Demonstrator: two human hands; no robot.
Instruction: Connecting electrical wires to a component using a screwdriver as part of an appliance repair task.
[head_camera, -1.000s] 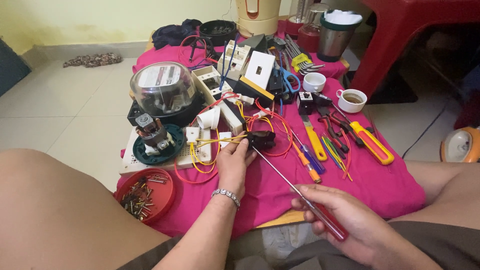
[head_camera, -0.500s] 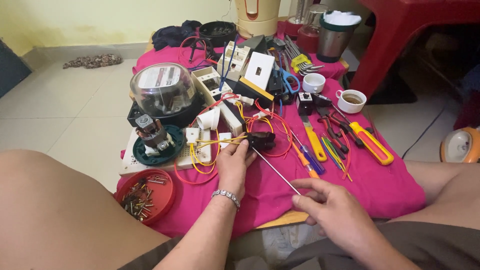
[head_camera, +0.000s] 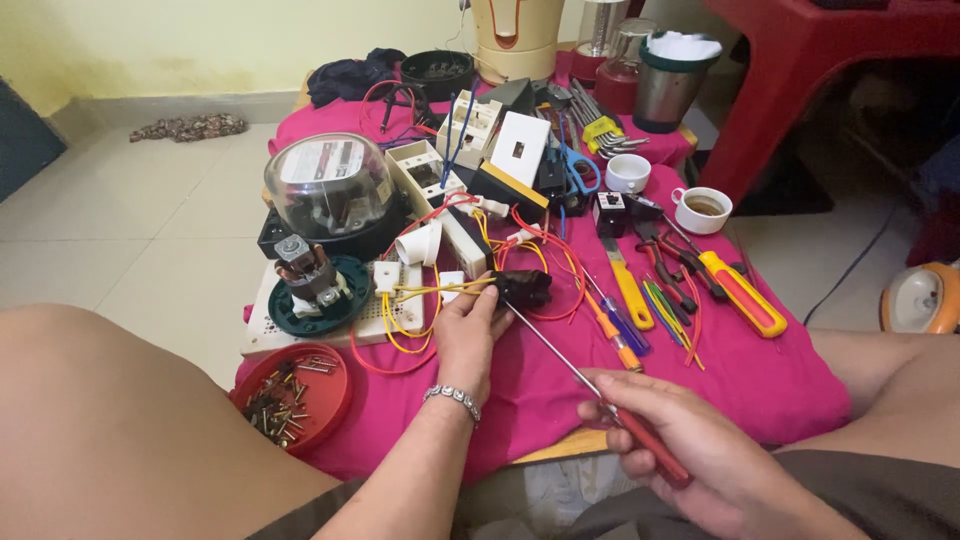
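Since a moment ago, almost nothing has moved: the right hand (head_camera: 690, 455) has slid just a little along the screwdriver (head_camera: 590, 385), and the left hand (head_camera: 470, 335) has stayed put. At the lower right of the frame, the right hand's fingers are curled tight around the screwdriver's red handle. Its long thin metal shaft runs up and to the left, and its tip touches a small black part (head_camera: 522, 288) near the middle of the frame. The left hand sits just below that black part, with its fingers bent and its fingertips pinching the part's left side, so it is held steady on the pink cloth (head_camera: 760, 380). A silver bracelet (head_camera: 452, 398) goes round the left wrist. Red and yellow wires (head_camera: 545, 262) loop around the black part. To the left lies a white board (head_camera: 350, 325) with a round green piece (head_camera: 318, 300) on it. Above that, at the upper left, stands a clear round meter (head_camera: 328, 185). At the lower left is a red dish of screws (head_camera: 290, 398). At the right lie yellow-handled tools (head_camera: 740, 292), and above them a white cup (head_camera: 702, 208) with a dark drink.
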